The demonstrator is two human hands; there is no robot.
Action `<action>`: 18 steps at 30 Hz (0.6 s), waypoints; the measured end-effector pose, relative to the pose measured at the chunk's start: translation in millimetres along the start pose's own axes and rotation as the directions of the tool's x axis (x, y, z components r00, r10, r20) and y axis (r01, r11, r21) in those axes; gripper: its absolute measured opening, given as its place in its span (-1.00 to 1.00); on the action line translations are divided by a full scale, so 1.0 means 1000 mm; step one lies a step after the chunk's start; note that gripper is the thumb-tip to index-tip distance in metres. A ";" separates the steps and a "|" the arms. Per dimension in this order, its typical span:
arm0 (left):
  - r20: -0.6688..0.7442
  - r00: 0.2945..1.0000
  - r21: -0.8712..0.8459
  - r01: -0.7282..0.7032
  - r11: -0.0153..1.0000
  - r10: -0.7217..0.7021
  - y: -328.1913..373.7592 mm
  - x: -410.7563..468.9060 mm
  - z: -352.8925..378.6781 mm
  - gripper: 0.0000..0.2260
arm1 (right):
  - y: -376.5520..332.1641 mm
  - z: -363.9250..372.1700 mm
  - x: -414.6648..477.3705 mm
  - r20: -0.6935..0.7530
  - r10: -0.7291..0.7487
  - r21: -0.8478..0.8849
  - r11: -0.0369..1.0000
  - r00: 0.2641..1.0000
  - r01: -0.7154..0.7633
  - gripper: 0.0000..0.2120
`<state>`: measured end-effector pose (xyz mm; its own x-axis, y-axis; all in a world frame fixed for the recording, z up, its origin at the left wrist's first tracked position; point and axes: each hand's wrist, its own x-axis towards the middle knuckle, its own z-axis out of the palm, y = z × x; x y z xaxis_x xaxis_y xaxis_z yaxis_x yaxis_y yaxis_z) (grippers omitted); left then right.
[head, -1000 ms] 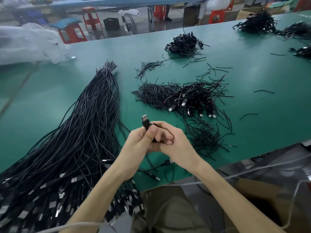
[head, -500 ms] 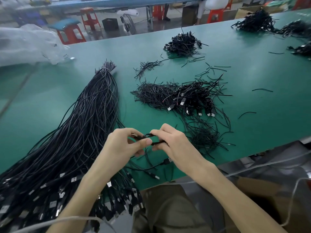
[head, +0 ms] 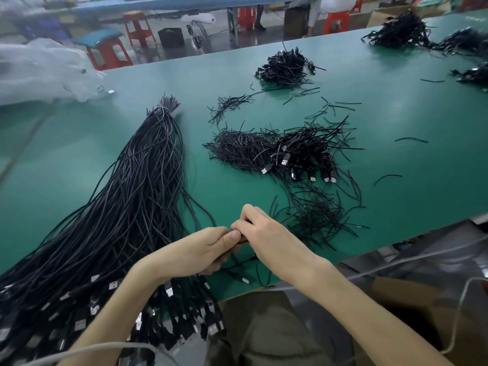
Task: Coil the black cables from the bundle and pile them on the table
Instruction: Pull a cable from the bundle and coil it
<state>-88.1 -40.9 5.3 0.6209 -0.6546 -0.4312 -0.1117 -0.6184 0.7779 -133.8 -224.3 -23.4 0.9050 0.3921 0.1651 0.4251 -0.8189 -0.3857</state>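
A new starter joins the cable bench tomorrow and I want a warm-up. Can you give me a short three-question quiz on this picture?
1. Fill in: the left hand and right hand together grip one black ____.
2. True or false: the long bundle lies on the table, left of both hands.
3. Where is the pile of coiled cables? A beyond the right hand; B under the long bundle; C in the left hand.
Key: 1 cable; 2 true; 3 A.

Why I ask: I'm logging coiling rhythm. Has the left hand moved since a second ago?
Yes. The left hand has come nearer the front edge of the table, away from the coiled pile.
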 end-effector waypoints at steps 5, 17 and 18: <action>-0.105 0.994 0.087 0.050 0.995 -0.041 -0.011 0.002 0.012 -0.66 | 0.001 0.000 0.000 0.029 -0.015 0.075 0.997 0.999 0.013 -0.55; 0.041 0.999 -0.255 -0.007 0.967 0.018 -0.001 -0.014 -0.004 -0.73 | 0.001 -0.013 0.001 0.075 -0.073 -0.030 0.997 0.994 0.076 -0.68; 0.047 0.999 -0.292 -0.006 0.956 0.021 -0.001 -0.016 -0.005 -0.74 | 0.000 -0.014 0.001 0.080 -0.077 -0.044 0.996 0.994 0.080 -0.72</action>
<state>-94.1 -27.6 13.8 0.5815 -0.6871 -0.4357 0.1156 -0.4603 0.8802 -133.2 -229.8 -10.3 0.8655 0.4862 0.1207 0.4969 -0.8024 -0.3305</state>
